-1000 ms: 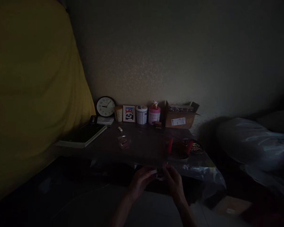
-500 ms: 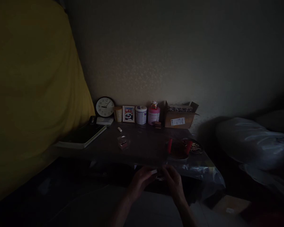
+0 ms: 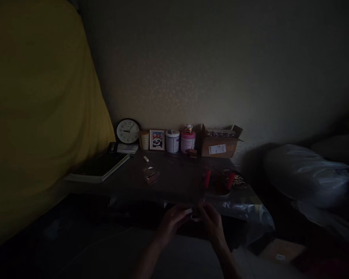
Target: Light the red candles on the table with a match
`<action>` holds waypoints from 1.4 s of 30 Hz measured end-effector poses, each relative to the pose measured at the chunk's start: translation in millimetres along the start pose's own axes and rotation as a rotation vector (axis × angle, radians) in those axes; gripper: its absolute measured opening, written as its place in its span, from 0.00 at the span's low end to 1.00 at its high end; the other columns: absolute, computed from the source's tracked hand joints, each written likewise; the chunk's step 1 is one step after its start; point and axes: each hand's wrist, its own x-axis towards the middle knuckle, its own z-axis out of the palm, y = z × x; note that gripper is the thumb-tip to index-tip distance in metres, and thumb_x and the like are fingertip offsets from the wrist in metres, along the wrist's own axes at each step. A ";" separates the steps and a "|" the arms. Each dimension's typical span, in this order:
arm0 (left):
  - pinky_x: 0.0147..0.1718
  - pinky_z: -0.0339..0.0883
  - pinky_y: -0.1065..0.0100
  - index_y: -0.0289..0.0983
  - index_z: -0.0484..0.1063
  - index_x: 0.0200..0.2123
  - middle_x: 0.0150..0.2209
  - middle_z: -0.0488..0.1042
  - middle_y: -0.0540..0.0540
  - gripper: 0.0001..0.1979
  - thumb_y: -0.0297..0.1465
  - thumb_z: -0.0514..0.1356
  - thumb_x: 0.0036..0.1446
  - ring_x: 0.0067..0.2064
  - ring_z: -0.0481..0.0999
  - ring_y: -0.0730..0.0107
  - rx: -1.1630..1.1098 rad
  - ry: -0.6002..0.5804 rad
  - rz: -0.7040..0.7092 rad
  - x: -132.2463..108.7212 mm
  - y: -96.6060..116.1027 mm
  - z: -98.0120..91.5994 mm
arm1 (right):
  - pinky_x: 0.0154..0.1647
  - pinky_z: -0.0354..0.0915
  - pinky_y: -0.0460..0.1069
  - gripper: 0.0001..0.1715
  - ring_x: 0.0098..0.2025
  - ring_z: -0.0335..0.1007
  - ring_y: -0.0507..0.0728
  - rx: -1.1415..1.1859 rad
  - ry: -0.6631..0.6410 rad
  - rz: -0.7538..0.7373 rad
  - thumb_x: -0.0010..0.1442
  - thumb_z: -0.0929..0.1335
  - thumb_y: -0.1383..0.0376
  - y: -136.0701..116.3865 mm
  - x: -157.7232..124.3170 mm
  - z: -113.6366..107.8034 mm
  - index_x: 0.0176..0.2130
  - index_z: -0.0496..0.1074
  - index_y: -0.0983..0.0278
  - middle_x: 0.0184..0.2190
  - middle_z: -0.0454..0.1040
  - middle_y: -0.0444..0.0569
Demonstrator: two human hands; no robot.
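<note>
In the dim light my left hand (image 3: 172, 219) is closed round a small matchbox (image 3: 189, 211), its pale edge showing by the thumb. Close beside it on the right, my right hand (image 3: 211, 219) has its fingers pinched together at the box's other side. What those fingers hold is too dark to make out. Both hands are just in front of the table's near edge. Beyond my right hand, two red candles (image 3: 207, 179) stand upright on a dark tray (image 3: 221, 192). A round dish of thin sticks (image 3: 239, 180) lies right behind them.
A plastic-wrapped small box (image 3: 150, 176) and a white stub (image 3: 145, 159) lie on the table (image 3: 174, 174). Along the wall stand a clock (image 3: 128, 131), a panda picture (image 3: 157, 140), two tins (image 3: 172, 141) and an open carton (image 3: 219, 146). A book (image 3: 100, 168) lies left.
The hands stay close together round the small box, with only slight finger movement. The whole view has shifted slightly; the things on the table keep their places.
</note>
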 end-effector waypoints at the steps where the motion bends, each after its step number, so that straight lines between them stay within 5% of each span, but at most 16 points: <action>1: 0.50 0.61 0.58 0.38 0.75 0.41 0.46 0.76 0.42 0.13 0.32 0.64 0.49 0.51 0.71 0.56 -0.001 -0.001 -0.005 -0.4 0.7 0.6 | 0.30 0.66 0.47 0.21 0.31 0.71 0.57 0.003 0.002 -0.003 0.52 0.68 0.49 0.3 0.0 0.0 0.32 0.72 0.65 0.27 0.74 0.49; 42: 0.46 0.64 0.60 0.37 0.76 0.38 0.42 0.78 0.42 0.12 0.33 0.64 0.49 0.47 0.73 0.56 0.017 0.066 0.004 0.3 4.3 8.9 | 0.33 0.66 0.46 0.20 0.32 0.71 0.57 -0.012 -0.024 -0.018 0.52 0.68 0.50 6.6 2.4 -3.7 0.30 0.73 0.65 0.27 0.75 0.49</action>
